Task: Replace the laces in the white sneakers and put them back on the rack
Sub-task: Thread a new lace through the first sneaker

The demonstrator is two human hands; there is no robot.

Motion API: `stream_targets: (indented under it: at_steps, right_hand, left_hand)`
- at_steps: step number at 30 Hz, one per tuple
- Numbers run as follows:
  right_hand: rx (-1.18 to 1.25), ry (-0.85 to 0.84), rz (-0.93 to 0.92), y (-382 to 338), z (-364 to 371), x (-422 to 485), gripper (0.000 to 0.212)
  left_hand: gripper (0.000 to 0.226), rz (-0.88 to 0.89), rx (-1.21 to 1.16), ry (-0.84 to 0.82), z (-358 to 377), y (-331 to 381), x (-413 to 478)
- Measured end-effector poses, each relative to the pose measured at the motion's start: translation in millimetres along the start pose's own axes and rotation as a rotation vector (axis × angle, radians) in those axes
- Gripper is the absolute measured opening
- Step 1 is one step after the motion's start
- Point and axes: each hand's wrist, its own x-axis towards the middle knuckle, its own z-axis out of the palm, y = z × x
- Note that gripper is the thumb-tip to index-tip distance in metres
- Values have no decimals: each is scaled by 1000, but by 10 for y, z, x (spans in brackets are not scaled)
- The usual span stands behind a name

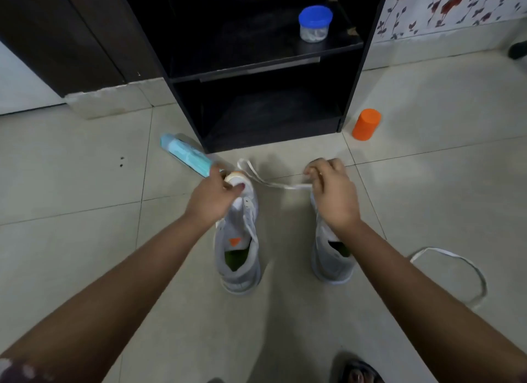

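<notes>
Two shoes stand side by side on the floor (85, 183), with their toes pointing at the black rack (265, 69). The left hand (212, 196) is on the front of the left shoe (239, 257). Its grip is narrow, with the fingers curled round the toe and the thumb on top. The right hand (332, 193) is above the front of the right shoe (332, 257). Its grip is tight: the fingers are curled in and pinch the end of a white lace (273, 184). The lace runs from that hand across to the toe of the left shoe and makes a small loop just past it. A second lace (467, 265) lies in a big loose curve on the floor, well off to the right of the right shoe. A light blue packet (185, 157) lies on the floor just beside the left hand. An orange tub (366, 124) stands on the floor near the rack's right side. A jar (315, 25) with a blue lid sits on the rack's upper shelf.
</notes>
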Motion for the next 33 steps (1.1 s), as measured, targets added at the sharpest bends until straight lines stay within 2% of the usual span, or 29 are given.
stream_targets:
  at_steps: [1,3,5,7,9,11,14,17,18,21,22,24,28,33]
  right_hand:
    - [99,-32,-2,-69,51,-28,18]
    - [270,-210,87,-144,191,-85,24]
    - [369,-430,191,-135,314,-156,28]
    - [427,-550,260,-85,411,-257,25]
    - [490,-534,310,-54,459,-377,21]
    - [498,-477,335,-37,511,-490,28]
    - [419,-433,325,18,589,-637,24]
    - [251,-417,239,54,641,-783,23]
    - [192,-419,209,47,642,-823,24]
    - [124,-417,147,30,648,-882,26]
    - [111,-415,129,24,641,-882,27]
    - [80,-418,91,22,649,-881,29]
    - [42,-427,18,-5,658,-858,30]
    - [88,-428,47,22,731,-875,30]
  left_hand:
    - [45,-14,130,-25,106,-86,-43]
    - [41,-26,230,-179,299,-211,-158]
    - [34,36,243,-239,433,-245,-244]
    - [29,16,134,-266,458,-247,-316]
    - [30,-47,64,-287,432,-288,-404]
    - [32,-45,95,-292,419,-367,-553]
    - [28,-51,86,-356,439,-439,-864]
    - [23,-67,77,-438,494,-422,-1086]
    - [24,-18,162,-396,509,-414,-1096]
    - [24,200,512,-103,513,-424,-953]
    - [24,255,560,-51,521,-442,-869]
    - [26,315,669,-59,578,-514,-707]
    - [21,287,616,-61,686,-557,-492]
    - [12,313,426,18,750,-619,-440]
